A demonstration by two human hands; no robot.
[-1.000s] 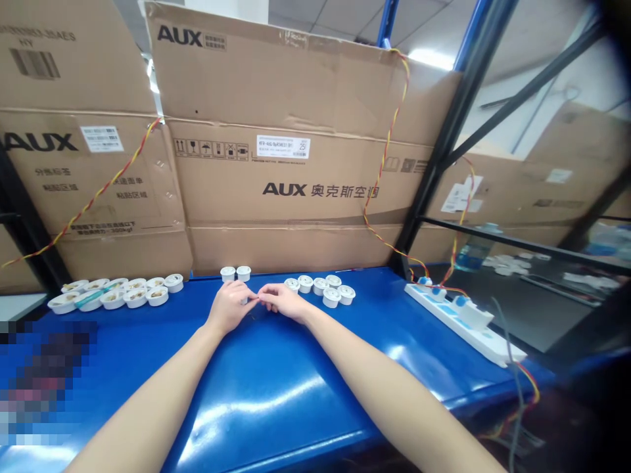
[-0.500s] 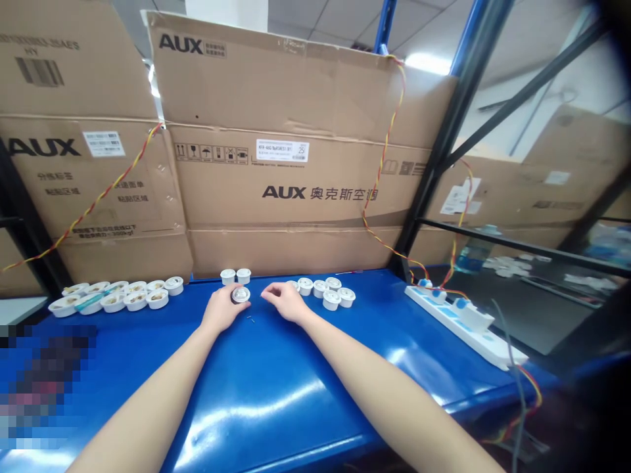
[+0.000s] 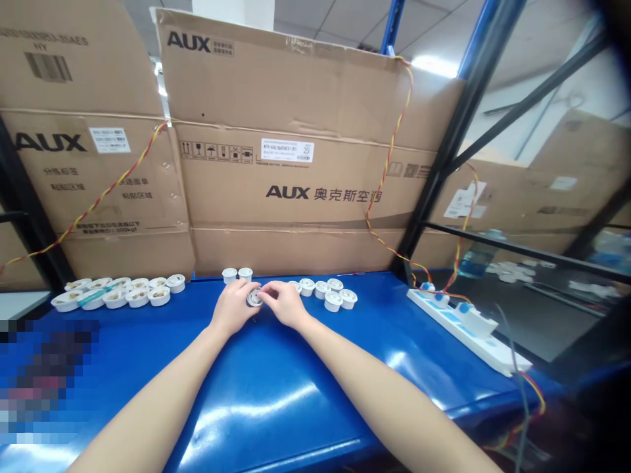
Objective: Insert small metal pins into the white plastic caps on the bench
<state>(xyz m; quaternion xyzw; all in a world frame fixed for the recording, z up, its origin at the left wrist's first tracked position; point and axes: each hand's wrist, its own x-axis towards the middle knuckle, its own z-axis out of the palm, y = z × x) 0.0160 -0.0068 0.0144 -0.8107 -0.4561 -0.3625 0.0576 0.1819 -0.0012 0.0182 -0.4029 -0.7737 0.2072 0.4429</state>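
My left hand (image 3: 234, 307) is closed around a small round white plastic piece (image 3: 254, 297), gripping it from the left with its face tilted toward me. On the other side, my right hand (image 3: 282, 302) has thumb and forefinger pinched together at the face of that piece. Whatever lies in this pinch is too small and covered to name. Behind my left hand stand two white round pieces (image 3: 245, 274). Several more white round pieces (image 3: 333, 300) sit just right of my right hand, one of them partly hidden by it.
At the left, several open white cups (image 3: 116, 299) hold brass-coloured bits, and a teal stick-like tool (image 3: 101, 292) lies across them. A white power strip (image 3: 463, 332) with plugs runs along the right side of the blue table (image 3: 276, 394). Cardboard (image 3: 305, 243) walls the back.
My right hand has come left until its fingertips meet the round white piece. My left hand has shifted slightly right with that piece. The view has moved a little.
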